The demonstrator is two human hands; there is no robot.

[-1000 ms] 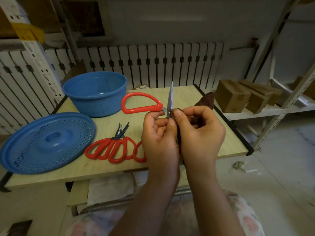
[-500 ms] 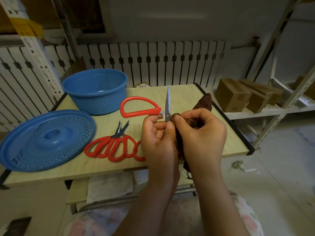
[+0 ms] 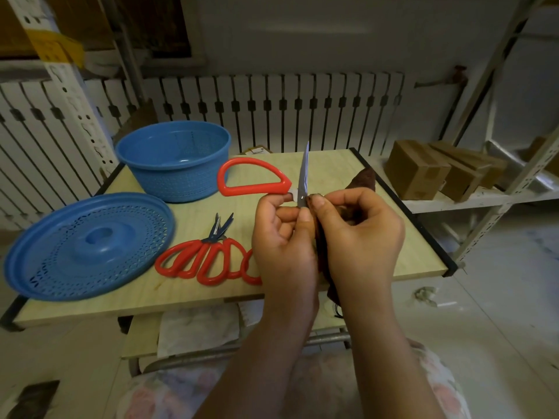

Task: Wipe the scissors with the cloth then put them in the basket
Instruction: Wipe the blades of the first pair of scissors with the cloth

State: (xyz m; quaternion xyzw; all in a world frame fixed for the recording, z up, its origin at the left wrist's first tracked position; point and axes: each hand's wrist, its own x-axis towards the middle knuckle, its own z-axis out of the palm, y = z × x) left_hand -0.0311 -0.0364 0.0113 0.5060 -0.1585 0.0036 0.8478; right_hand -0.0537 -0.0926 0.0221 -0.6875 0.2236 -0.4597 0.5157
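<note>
Barely shifted since before, both hands grip: left hand (image 3: 282,237) holds scissors (image 3: 303,173) blade-up, right hand (image 3: 360,234) pinches cloth (image 3: 364,181) at the blade base above the table (image 3: 348,164) middle.

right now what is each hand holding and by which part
Left hand grips the red-handled steel scissors near the pivot, below the blade. Right hand holds the dark brown cloth bunched against the blade's base.

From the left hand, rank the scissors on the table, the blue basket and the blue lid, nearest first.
From the left hand:
1. Scissors on the table, just to its left.
2. Blue basket, back left.
3. Blue lid, far left.
</note>
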